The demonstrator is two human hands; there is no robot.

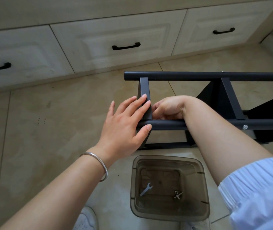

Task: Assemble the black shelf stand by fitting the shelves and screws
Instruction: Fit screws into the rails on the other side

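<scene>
The black shelf stand (199, 75) lies on its side on the tiled floor, its round poles running left to right. An end shelf (145, 87) sits between the far pole and the near pole (169, 124). My left hand (127, 123) lies flat with straight fingers against that shelf's outer face, thumb on the near pole. My right hand (167, 107) reaches over the near pole, fingers curled behind the shelf; what they hold is hidden. A silver screw head (245, 127) shows on the near pole. A second shelf (228, 98) stands further right.
A translucent brown plastic container (169, 188) stands on the floor below the stand, holding a small flat wrench (146, 189) and a screw with a wing nut (177, 195). Cream drawers with black handles (126, 45) line the far side. My white shoe (86, 219) is at the bottom.
</scene>
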